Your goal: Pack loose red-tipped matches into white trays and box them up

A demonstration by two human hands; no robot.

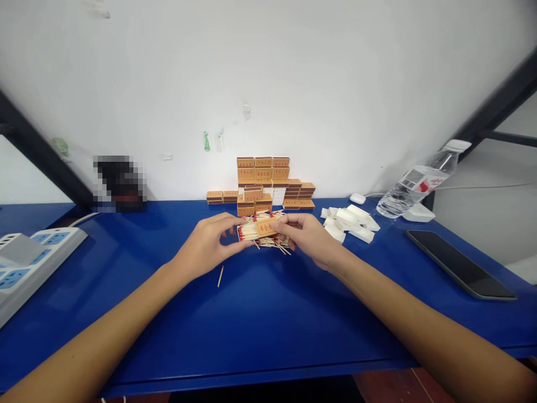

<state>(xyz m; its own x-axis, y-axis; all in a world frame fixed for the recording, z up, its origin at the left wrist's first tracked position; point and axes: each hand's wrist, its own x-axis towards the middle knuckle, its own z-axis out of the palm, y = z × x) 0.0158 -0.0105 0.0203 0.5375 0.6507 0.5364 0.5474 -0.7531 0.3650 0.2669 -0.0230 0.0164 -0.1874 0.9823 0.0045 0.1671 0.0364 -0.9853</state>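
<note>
Matchbox [265, 228], centre, filled, not yet closed: right hand [309, 235] pinching its right end, left hand [208, 239] half-curled, gripping its left. Unboxed: loose matches [274, 243], beneath. Seemingly done: stacked matchboxes [263, 173], far.

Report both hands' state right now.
Left hand: partly curled at the protruding matches; whether it's gripping can't be told.
Right hand: closed, holding the matchbox sleeve.
</note>
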